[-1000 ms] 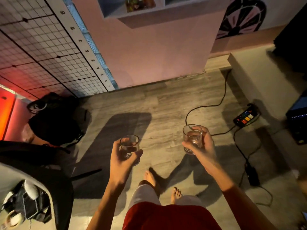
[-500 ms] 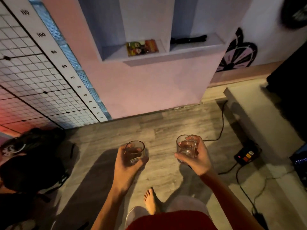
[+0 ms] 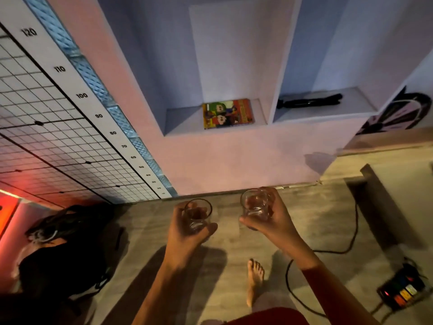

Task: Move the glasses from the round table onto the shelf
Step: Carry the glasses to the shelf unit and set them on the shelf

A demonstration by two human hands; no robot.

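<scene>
The tumbler left of centre [image 3: 198, 215] and the tumbler right of centre [image 3: 255, 204] are made of clear, smooth, glossy glass. The floor [image 3: 316, 219] is laid in matt wood-grain planks, and the wall [image 3: 234, 160] and the shelf [image 3: 182, 123] are finished in smooth matt paint. A glossy printed paper cover is shown on the book [image 3: 228, 113], patterned glass in the blocks [image 3: 120, 123] at upper left, and black cloth in the bag [image 3: 65, 254] at lower left.

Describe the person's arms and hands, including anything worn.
Left hand and right hand are bare: no gloves, rings or watch show in the dim light. Left arm and right arm are bare too, no sleeve in view.
</scene>
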